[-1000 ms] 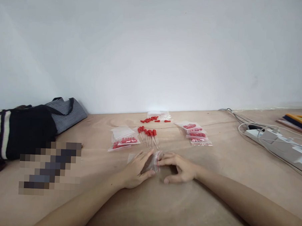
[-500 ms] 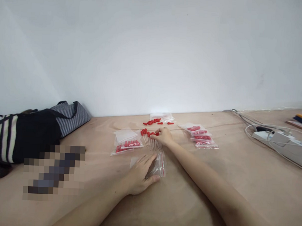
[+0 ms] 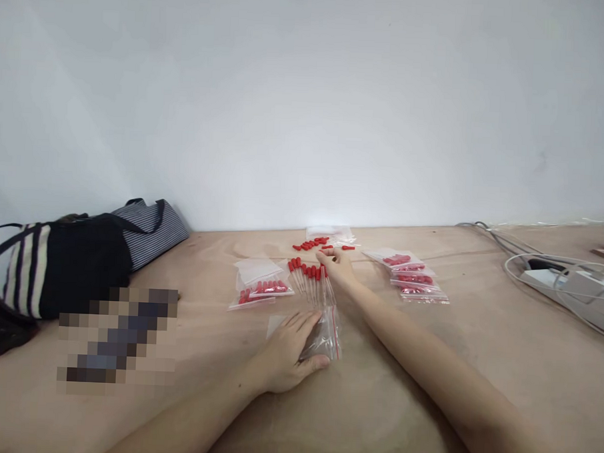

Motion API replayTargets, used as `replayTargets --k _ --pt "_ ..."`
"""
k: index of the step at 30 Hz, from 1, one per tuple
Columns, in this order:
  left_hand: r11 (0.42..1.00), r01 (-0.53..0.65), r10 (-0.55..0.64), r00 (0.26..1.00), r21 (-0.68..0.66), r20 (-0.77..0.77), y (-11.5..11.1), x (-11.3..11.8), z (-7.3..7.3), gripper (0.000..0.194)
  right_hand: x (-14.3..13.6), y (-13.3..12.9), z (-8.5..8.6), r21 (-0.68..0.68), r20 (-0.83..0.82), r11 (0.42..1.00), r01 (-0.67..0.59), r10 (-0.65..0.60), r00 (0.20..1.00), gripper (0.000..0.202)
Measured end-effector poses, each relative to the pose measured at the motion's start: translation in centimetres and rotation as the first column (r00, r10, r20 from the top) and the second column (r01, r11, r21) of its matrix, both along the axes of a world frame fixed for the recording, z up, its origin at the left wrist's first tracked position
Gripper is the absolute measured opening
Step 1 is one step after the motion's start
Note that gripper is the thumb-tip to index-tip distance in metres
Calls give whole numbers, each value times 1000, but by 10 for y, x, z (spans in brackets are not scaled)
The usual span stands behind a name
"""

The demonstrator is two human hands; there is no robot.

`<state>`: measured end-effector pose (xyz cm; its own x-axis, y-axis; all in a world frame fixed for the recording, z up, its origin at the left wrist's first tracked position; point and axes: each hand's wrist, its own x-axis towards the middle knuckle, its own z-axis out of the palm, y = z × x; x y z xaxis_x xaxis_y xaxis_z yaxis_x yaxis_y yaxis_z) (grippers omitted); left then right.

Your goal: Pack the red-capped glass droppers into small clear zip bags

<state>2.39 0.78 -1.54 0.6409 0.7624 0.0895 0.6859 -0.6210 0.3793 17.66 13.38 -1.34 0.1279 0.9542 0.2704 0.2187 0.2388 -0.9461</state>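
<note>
The left hand point(image 3: 294, 353) lies palm down on a clear zip bag point(image 3: 331, 334) on the wooden table point(image 3: 374, 403), its fingers laid out flat and the thumb spread well apart from them. The bag's red-lined edge pokes out to the right of that hand, beyond the thumb. Just past it, the droppers point(image 3: 309, 280) sit in a loose fan, red bulbs toward the wall point(image 3: 307, 106), clear stems pointing back toward the person.

The right hand point(image 3: 336, 263) is reached out over the right side of that fan, its fingers bent and drawn in close — from where I stand I cannot tell whether anything is pinched between them. Past its fingertips lie some loose red bulbs point(image 3: 314, 243), with another clear bag point(image 3: 326, 233) behind them near the wall.

Packed bags with red bulbs inside lie on both sides: a left stack point(image 3: 264, 288) beside the droppers and an overlapping right stack point(image 3: 417, 281), well apart from the right hand. Over at the far right there's a white power strip point(image 3: 574, 295) with cables; at the far left, a black bag point(image 3: 85, 264) with pale stripes.
</note>
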Motion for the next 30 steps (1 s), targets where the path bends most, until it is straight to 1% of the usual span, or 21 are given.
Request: replayTargets --k 3,5,6,8,11,14,16,18,19,21,23,25,27,29,30 --pt "1000 -5 5 1000 0 -4 0 0 0 62 30 -24 2 48 -110 999 -11 16 994 32" --pt "1000 -6 6 1000 -2 -2 0 0 0 63 53 -43 -4 84 -303 995 -50 73 950 34" --pt "1000 -6 6 1000 -1 0 0 1 0 64 64 -52 -9 82 -361 996 -32 59 931 34" --pt "1000 -12 12 1000 3 4 -1 1 1 63 78 -69 -18 23 -434 1000 -3 13 901 34" --pt "1000 -20 20 1000 12 4 -2 3 1 62 82 -87 -29 -46 -513 999 2 -25 858 32" --pt "999 -19 19 1000 25 16 -2 4 0 61 71 -98 -31 -97 -576 994 -52 -14 817 34" --pt "999 -21 20 999 27 26 -2 5 -1 61 62 -106 -30 -137 -597 984 -111 7 802 35" --pt "999 -23 22 999 28 33 -2 6 -1 61 57 -113 -29 -159 -548 966 -203 85 832 34" --pt "999 -24 23 999 28 36 -2 6 -1 61 56 -117 -28 -160 -482 955 -251 146 864 33" --pt "999 -27 25 999 31 48 -3 7 -1 60 56 -120 -27 -150 -289 934 -324 272 918 29" --pt "999 -27 25 998 36 57 -3 7 -1 59 57 -120 -26 -136 -99 924 -357 346 933 26" --pt "999 -21 18 998 49 54 -2 7 -1 58 60 -116 -25 -132 4 916 -379 383 924 25" --pt "997 -17 14 999 70 42 -2 7 -2 58 62 -112 -23 -152 15 885 -441 448 894 25" --pt "995 -22 19 999 94 30 -2 7 -1 56 65 -109 -20 -171 -58 843 -509 507 860 27" --pt "994 -27 24 999 106 28 -3 7 0 54 67 -108 -19 -173 -110 835 -522 511 853 29"
